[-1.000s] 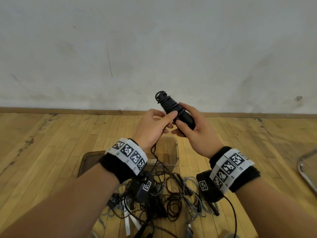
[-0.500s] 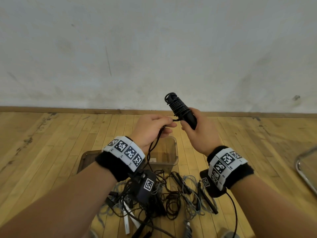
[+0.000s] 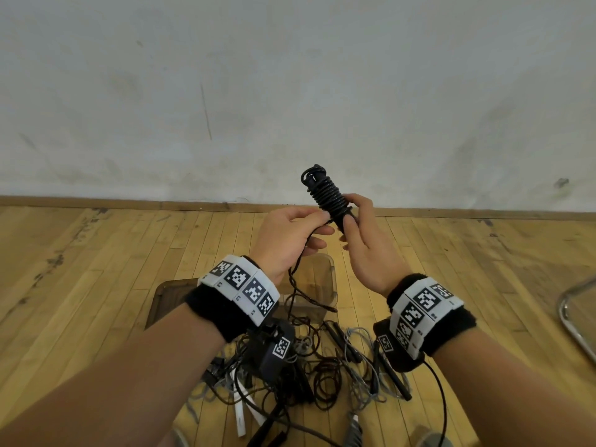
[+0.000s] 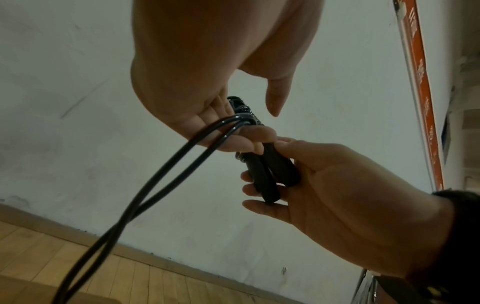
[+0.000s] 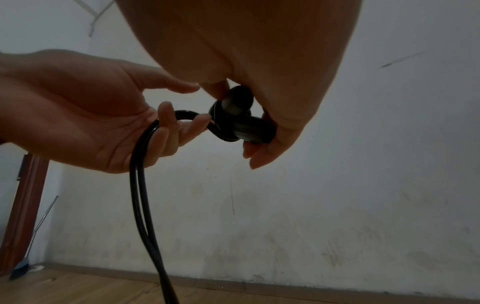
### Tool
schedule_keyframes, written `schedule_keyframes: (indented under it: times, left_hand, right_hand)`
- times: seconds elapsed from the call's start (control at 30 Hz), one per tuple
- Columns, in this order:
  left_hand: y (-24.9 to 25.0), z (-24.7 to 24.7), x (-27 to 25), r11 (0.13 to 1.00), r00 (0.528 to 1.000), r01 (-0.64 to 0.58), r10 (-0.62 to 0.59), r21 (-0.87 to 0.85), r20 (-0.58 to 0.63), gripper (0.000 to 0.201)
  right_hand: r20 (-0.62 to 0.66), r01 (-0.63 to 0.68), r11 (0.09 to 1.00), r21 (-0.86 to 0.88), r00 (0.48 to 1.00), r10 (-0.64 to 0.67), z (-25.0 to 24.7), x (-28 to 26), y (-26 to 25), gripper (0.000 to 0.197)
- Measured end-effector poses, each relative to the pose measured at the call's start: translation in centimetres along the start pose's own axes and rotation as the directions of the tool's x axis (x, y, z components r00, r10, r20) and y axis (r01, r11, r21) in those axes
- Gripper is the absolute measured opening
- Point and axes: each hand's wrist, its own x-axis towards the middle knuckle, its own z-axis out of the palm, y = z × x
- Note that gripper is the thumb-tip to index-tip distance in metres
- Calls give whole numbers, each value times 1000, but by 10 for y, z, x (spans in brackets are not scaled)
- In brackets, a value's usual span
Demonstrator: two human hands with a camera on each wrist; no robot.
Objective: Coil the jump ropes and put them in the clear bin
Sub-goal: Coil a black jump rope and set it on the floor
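Observation:
My right hand (image 3: 358,233) grips the two black handles (image 4: 270,174) of a jump rope, held together and tilted up to the left. Black cord is wound tightly round their upper part (image 3: 325,195). My left hand (image 3: 290,237) pinches the doubled loose cord (image 4: 166,170) right beside the windings; the cord hangs down from it toward the floor. In the right wrist view the handle ends (image 5: 244,121) show under my right palm, with the cord (image 5: 141,185) running over my left fingers. The clear bin (image 3: 325,285) stands on the floor below my hands.
A tangled heap of more jump ropes (image 3: 322,372), black, grey and white-handled, lies on the wooden floor just in front of the bin. A metal chair frame (image 3: 577,317) curves in at the right edge. A white wall with a wooden skirting board (image 3: 129,201) stands behind.
The bundle has tipped back and forth while my left hand carried the cord round the handles. The left hand has come back beside the windings.

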Motion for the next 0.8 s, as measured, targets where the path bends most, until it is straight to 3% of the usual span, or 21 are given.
schedule_keyframes:
  times: [0.2, 0.37, 0.43, 0.57, 0.63, 0.8]
  left_hand:
    - [-2, 0, 3, 999, 998, 5, -1, 44, -70, 47]
    - [-5, -1, 7, 999, 994, -35, 38, 29, -102, 40]
    - [-5, -1, 8, 999, 996, -37, 35, -16, -80, 35]
    - [-5, -2, 7, 998, 998, -61, 61, -18, -12, 28]
    - [-5, -2, 5, 993, 994, -108, 107, 50, 6, 28]
    - [-3, -4, 5, 933, 983, -182, 170, 310, 67, 36]
  right_hand:
    - [17, 76, 997, 31, 997, -77, -2, -1, -3, 47]
    - [-29, 30, 999, 10, 999, -30, -3, 2, -5, 72]
    - [-25, 3, 997, 80, 1000, -1, -5, 3, -9, 68]
    - [125, -147, 939, 312, 986, 112, -11, 2, -15, 63]
    - [158, -150, 932, 330, 982, 102, -13, 0, -17, 59]
    - [102, -100, 951, 291, 992, 73, -18, 0, -13, 53]
